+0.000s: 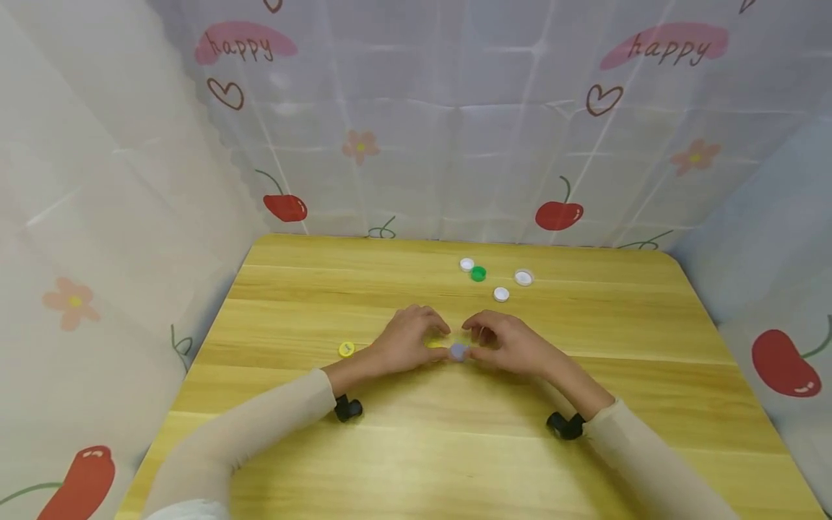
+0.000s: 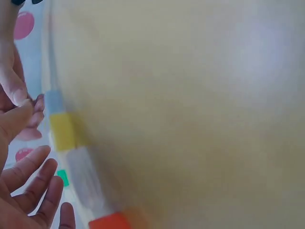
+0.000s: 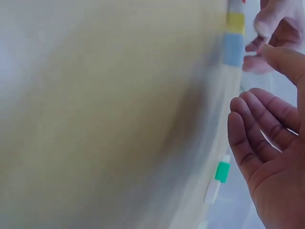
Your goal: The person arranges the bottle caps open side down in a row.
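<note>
My left hand (image 1: 409,339) and right hand (image 1: 510,345) face each other over the middle of the table. Their thumbs come close to either side of a pale blue cap (image 1: 458,352), and each hand's fingers stand apart from its thumb. Neither hand visibly holds anything. Beside the pale blue cap, partly hidden by my left hand, sits a yellow cap (image 2: 63,132). Blurred in the left wrist view, a whitish, see-through piece (image 2: 86,179) and a red piece (image 2: 109,222) continue that row; my left hand hides them from the head camera.
A second yellow cap (image 1: 347,349) lies left of my left hand. Farther back are a green cap (image 1: 478,274), white caps (image 1: 467,264) (image 1: 501,294) and a clear-rimmed white one (image 1: 523,277). A printed curtain (image 1: 455,166) stands behind the wooden table (image 1: 416,462).
</note>
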A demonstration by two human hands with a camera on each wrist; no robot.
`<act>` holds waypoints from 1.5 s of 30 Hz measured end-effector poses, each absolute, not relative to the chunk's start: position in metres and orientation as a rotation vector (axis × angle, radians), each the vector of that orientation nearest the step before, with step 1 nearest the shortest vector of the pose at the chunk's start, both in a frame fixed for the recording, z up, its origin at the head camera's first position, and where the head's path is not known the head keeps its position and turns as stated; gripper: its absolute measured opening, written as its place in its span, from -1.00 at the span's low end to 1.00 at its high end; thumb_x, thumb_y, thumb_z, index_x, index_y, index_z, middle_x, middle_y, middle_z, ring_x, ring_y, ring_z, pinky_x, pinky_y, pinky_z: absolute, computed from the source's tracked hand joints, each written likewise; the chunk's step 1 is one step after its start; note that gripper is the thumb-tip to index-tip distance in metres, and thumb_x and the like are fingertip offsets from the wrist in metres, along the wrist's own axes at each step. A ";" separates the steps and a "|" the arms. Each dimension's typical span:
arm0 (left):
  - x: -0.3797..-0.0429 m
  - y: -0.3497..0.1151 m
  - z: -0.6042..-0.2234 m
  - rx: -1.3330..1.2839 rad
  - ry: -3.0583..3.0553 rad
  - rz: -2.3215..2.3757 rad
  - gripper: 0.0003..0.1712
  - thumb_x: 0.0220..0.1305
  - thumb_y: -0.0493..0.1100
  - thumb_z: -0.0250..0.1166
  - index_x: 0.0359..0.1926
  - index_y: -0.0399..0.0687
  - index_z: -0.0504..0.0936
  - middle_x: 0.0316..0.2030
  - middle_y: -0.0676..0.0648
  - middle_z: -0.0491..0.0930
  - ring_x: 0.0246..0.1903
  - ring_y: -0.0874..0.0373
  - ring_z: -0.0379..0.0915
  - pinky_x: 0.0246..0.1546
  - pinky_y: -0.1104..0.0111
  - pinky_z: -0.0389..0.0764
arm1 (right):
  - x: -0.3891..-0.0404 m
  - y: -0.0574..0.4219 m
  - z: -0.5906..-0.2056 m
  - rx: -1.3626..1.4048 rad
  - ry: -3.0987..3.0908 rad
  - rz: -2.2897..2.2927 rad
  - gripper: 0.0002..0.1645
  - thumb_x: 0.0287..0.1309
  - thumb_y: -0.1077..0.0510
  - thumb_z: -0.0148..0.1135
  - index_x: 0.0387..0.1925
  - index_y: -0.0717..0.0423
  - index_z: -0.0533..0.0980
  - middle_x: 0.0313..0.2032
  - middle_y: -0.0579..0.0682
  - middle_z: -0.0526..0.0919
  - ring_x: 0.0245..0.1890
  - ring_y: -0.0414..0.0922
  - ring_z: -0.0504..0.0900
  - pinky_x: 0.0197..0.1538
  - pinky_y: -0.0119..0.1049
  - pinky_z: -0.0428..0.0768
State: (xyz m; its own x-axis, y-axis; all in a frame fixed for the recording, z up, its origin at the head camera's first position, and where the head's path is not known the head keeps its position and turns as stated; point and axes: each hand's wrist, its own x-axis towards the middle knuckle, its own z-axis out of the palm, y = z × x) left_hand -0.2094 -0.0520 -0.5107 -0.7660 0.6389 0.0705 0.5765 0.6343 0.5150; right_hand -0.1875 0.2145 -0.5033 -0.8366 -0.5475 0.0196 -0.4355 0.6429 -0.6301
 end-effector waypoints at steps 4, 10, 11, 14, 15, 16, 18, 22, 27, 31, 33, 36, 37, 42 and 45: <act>-0.225 -0.052 -0.503 0.979 2.713 0.895 -0.56 0.39 0.13 0.50 0.12 -0.01 0.79 0.12 -0.04 0.74 0.15 -0.03 0.61 0.24 0.03 0.60 | -0.208 0.222 -0.499 -0.780 2.747 -1.018 -0.56 0.38 -0.03 0.48 0.15 0.11 0.66 -0.15 -0.07 0.74 -0.18 -0.16 0.67 -0.10 -0.23 0.70; -0.264 -0.040 -0.501 0.782 2.638 1.074 -0.66 0.46 -0.05 0.45 0.15 -0.06 0.75 0.11 -0.03 0.72 0.14 0.02 0.59 0.25 0.11 0.63 | -0.252 0.229 -0.498 -0.649 2.876 -1.089 -0.67 0.41 0.04 0.45 0.05 0.17 0.71 -0.11 0.05 0.77 -0.09 0.00 0.69 0.02 -0.03 0.68; -0.271 -0.037 -0.502 0.752 2.623 1.118 -0.68 0.48 -0.07 0.43 0.15 -0.07 0.74 0.10 -0.03 0.72 0.13 0.03 0.60 0.25 0.12 0.64 | -0.259 0.230 -0.498 -0.627 2.889 -1.094 -0.66 0.40 0.05 0.45 0.05 0.19 0.71 -0.08 0.09 0.77 -0.05 0.04 0.68 0.07 0.03 0.67; -0.291 -0.025 -0.504 0.699 2.608 1.206 -0.72 0.53 -0.13 0.37 0.13 -0.14 0.73 0.05 -0.07 0.75 0.06 0.03 0.65 0.20 0.15 0.68 | -0.275 0.231 -0.497 -0.564 2.899 -1.087 -0.63 0.37 0.09 0.48 0.06 0.25 0.70 -0.01 0.18 0.76 0.04 0.13 0.65 0.19 0.12 0.63; -0.298 -0.022 -0.505 0.692 2.612 1.223 -0.74 0.54 -0.14 0.35 0.12 -0.15 0.74 0.02 -0.08 0.76 0.03 0.03 0.67 0.18 0.16 0.69 | -0.279 0.230 -0.497 -0.548 2.898 -1.075 -0.62 0.37 0.10 0.48 0.07 0.26 0.69 0.02 0.21 0.75 0.07 0.15 0.64 0.22 0.13 0.61; -0.304 -0.018 -0.506 0.684 2.612 1.236 -0.74 0.55 -0.14 0.34 0.12 -0.17 0.74 0.00 -0.09 0.76 0.01 0.03 0.68 0.16 0.17 0.71 | -0.284 0.230 -0.497 -0.531 2.898 -1.061 -0.62 0.37 0.11 0.48 0.08 0.28 0.69 0.04 0.22 0.75 0.09 0.16 0.63 0.24 0.13 0.60; -0.315 -0.012 -0.508 0.655 2.611 1.252 -0.75 0.56 -0.15 0.33 0.11 -0.18 0.73 -0.03 -0.11 0.77 -0.02 0.02 0.70 0.12 0.19 0.72 | -0.293 0.229 -0.496 -0.494 2.883 -1.035 -0.59 0.37 0.11 0.47 0.11 0.29 0.68 0.05 0.24 0.75 0.11 0.17 0.63 0.26 0.11 0.59; -0.330 -0.004 -0.509 0.578 2.610 1.256 -0.71 0.55 -0.14 0.34 0.13 -0.21 0.71 -0.01 -0.16 0.77 0.00 -0.01 0.71 0.14 0.19 0.72 | -0.309 0.225 -0.493 -0.446 2.857 -0.946 -0.53 0.38 0.06 0.46 0.18 0.27 0.65 0.10 0.24 0.73 0.14 0.18 0.63 0.31 0.11 0.58; -0.342 0.003 -0.510 0.522 2.640 1.174 -0.63 0.54 -0.13 0.35 0.23 -0.22 0.67 0.10 -0.17 0.73 0.11 -0.03 0.66 0.23 0.15 0.68 | -0.321 0.223 -0.492 -0.366 2.863 -0.845 -0.39 0.36 -0.04 0.47 0.30 0.21 0.61 0.21 0.24 0.69 0.25 0.23 0.59 0.43 0.26 0.42; -0.349 0.008 -0.513 0.527 2.670 1.108 -0.58 0.51 -0.14 0.37 0.28 -0.21 0.67 0.18 -0.16 0.71 0.20 -0.04 0.63 0.32 0.13 0.64 | -0.327 0.223 -0.496 -0.283 2.856 -0.836 -0.39 0.38 -0.09 0.46 0.32 0.13 0.62 0.25 0.18 0.71 0.29 0.19 0.59 0.43 0.37 0.18; -0.354 0.010 -0.513 0.536 2.683 1.083 -0.57 0.50 -0.14 0.39 0.30 -0.18 0.68 0.20 -0.15 0.71 0.22 -0.04 0.62 0.34 0.12 0.62 | -0.331 0.223 -0.496 -0.276 2.836 -0.852 -0.40 0.39 -0.09 0.45 0.31 0.11 0.62 0.26 0.16 0.71 0.28 0.17 0.60 0.42 0.36 0.16; -0.357 0.010 -0.517 0.552 2.706 1.038 -0.58 0.49 -0.11 0.41 0.29 -0.12 0.70 0.22 -0.10 0.72 0.23 0.00 0.62 0.36 0.15 0.62 | -0.333 0.217 -0.501 -0.301 2.814 -0.869 -0.43 0.39 -0.09 0.43 0.29 0.09 0.63 0.23 0.14 0.74 0.24 0.15 0.62 0.37 0.31 0.18; -0.358 0.010 -0.518 0.562 2.713 1.032 -0.59 0.49 -0.10 0.41 0.27 -0.10 0.72 0.21 -0.09 0.72 0.23 0.00 0.62 0.35 0.14 0.62 | -0.333 0.216 -0.502 -0.311 2.820 -0.872 -0.45 0.39 -0.09 0.44 0.27 0.08 0.65 0.22 0.13 0.75 0.23 0.15 0.63 0.35 0.30 0.20; -0.361 0.014 -0.521 0.609 2.733 0.993 -0.66 0.49 -0.05 0.43 0.17 -0.05 0.77 0.16 -0.05 0.74 0.19 0.03 0.63 0.31 0.16 0.63 | -0.334 0.212 -0.508 -0.343 2.872 -0.888 -0.61 0.40 0.00 0.43 0.16 0.05 0.70 0.12 0.10 0.79 0.16 0.13 0.66 0.27 0.23 0.25; -0.360 0.016 -0.520 0.608 2.737 0.967 -0.70 0.48 -0.05 0.44 0.12 -0.04 0.79 0.12 -0.02 0.75 0.16 0.05 0.63 0.28 0.18 0.65 | -0.333 0.211 -0.511 -0.357 2.889 -0.906 -0.66 0.42 0.04 0.42 0.13 0.05 0.72 0.11 0.12 0.77 0.16 0.16 0.65 0.27 0.22 0.27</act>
